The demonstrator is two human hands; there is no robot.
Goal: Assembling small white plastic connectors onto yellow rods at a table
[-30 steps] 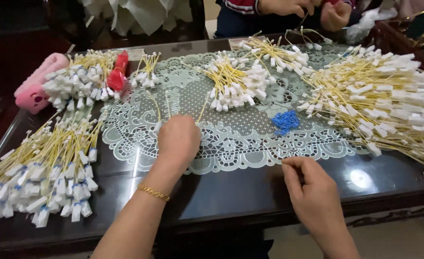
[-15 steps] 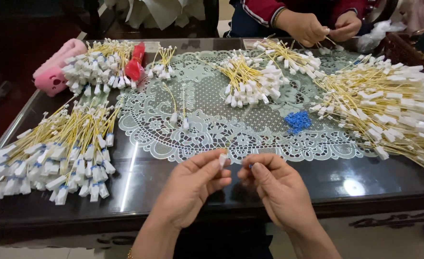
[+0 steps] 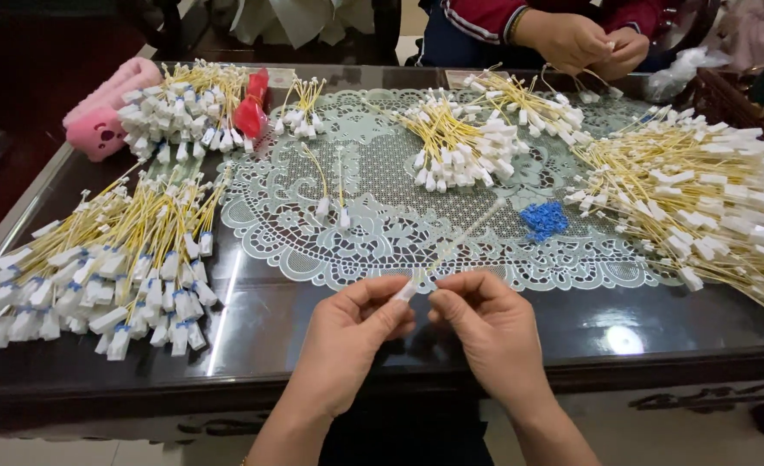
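Cable (image 3: pixel 451 250): thin yellow lead, white plug end pinched between left hand (image 3: pixel 347 332) and right hand (image 3: pixel 490 332) fingertips, held up near table (image 3: pixel 252 345) edge, likely for close handling. Loose cable pile (image 3: pixel 97 267) left of left hand; blue clips (image 3: pixel 543 219) beyond right hand.

Single head view, close, looking down and forward over table (image 3: pixel 313 345) toward far edge.
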